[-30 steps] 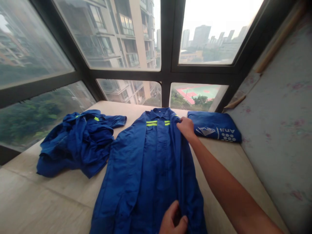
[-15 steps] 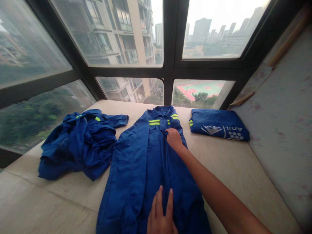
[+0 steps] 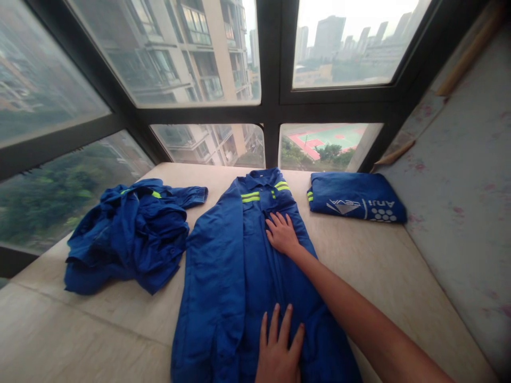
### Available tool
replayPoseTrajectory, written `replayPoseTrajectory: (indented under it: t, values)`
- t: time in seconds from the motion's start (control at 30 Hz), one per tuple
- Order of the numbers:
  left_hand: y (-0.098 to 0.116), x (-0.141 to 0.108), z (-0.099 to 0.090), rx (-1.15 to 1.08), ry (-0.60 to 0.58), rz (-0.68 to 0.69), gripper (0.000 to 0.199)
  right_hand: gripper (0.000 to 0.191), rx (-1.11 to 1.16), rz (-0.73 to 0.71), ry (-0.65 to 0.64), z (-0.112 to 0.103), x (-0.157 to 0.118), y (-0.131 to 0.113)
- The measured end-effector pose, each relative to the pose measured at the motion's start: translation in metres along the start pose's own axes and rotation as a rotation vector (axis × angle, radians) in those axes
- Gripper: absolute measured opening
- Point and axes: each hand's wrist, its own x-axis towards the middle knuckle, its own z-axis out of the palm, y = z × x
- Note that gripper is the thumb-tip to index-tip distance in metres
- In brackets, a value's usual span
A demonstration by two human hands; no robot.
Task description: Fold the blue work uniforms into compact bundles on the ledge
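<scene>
A blue work jacket (image 3: pixel 215 255) with yellow-green stripes lies front up before me, its collar toward the window and one sleeve laid along its left side. My right hand (image 3: pixel 282 233) rests on the right half of the chest, below the stripes, with fingers spread on the cloth. Lower down, near the bottom of the view, my left hand (image 3: pixel 279 346) lies on the jacket's front, its fingers apart and pointing away from me. Lengthwise creases run in the cloth between the two hands.
A crumpled blue jacket (image 3: pixel 128 239) lies in a heap on the left of the pale stone sill (image 3: pixel 99 319). At the back right sits a folded blue garment (image 3: pixel 355 197) with white lettering. Dark window frames (image 3: pixel 271 111) stand behind, and a papered wall (image 3: pixel 459 202) rises on the right.
My right hand has let go of the pinched jacket front and now lies flat with spread fingers. My left hand has shifted a little to the right, its fingers wider apart.
</scene>
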Motion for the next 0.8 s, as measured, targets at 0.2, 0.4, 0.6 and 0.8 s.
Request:
replayPoseTrajectory:
  t: [0.2,0.4,0.6,0.8]
  values:
    - [0.038,0.019,0.012,-0.145,-0.003,-0.017,0.031,0.044,-0.029,-0.043,-0.020,-0.009,-0.010,0.038]
    - [0.033,0.020,0.003,-0.247,0.033,0.051,0.035,0.044,-0.041,-0.035,0.006,-0.013,-0.023,0.057]
    - [-0.050,-0.024,-0.045,-0.155,0.070,-0.256,0.041,0.042,-0.012,-0.046,0.031,-0.010,-0.024,0.060]
    - [-0.126,-0.081,-0.086,-0.222,-0.073,-1.021,0.063,0.035,0.079,0.007,0.101,-0.012,-0.020,0.061]
